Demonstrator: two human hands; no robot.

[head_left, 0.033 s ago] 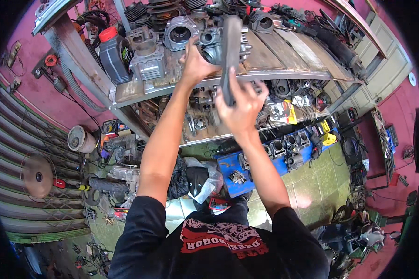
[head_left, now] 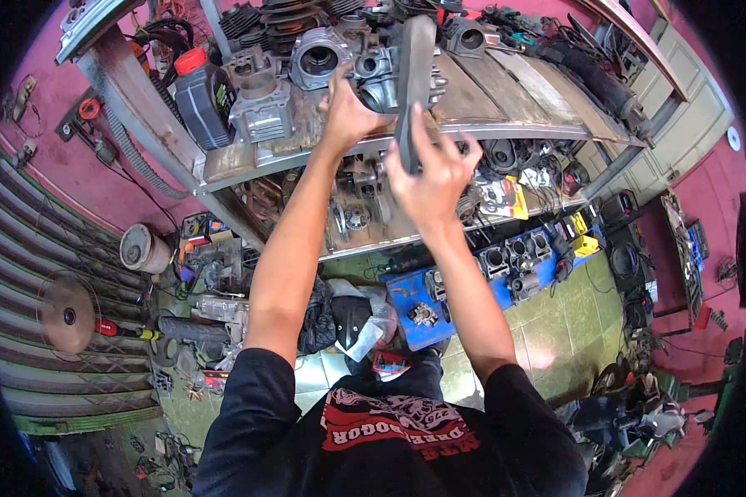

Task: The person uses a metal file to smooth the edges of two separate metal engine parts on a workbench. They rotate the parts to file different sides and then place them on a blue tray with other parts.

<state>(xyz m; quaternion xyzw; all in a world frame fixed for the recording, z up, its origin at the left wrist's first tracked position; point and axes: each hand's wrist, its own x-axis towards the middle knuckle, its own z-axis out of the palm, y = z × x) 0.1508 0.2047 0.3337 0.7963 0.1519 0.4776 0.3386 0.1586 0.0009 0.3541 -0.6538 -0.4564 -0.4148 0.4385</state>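
A long, flat grey bar (head_left: 416, 70) stands tilted in front of me, its exact kind unclear. My right hand (head_left: 433, 178) grips its lower end between thumb and index finger, the other fingers spread away. Behind the bar, at the shelf's front edge, is a grey metal engine part (head_left: 377, 91) that looks like a cylinder head, partly covered by the bar. My left hand (head_left: 352, 120) is curved around that part's left side, fingers up and thumb stretched along its near side. Just beyond the left fingers sits a round-bored metal casing (head_left: 319, 58).
A finned cylinder block (head_left: 263, 108) and a dark bottle with a red cap (head_left: 203, 99) stand left on the wooden shelf (head_left: 506, 87). Below are a lower shelf of parts, a blue board (head_left: 423, 333) with several engine parts, and a spinning fan (head_left: 68, 316).
The grey bar and my right hand have shifted slightly, with the bar's top end higher and farther away. My left hand stays at the engine part.
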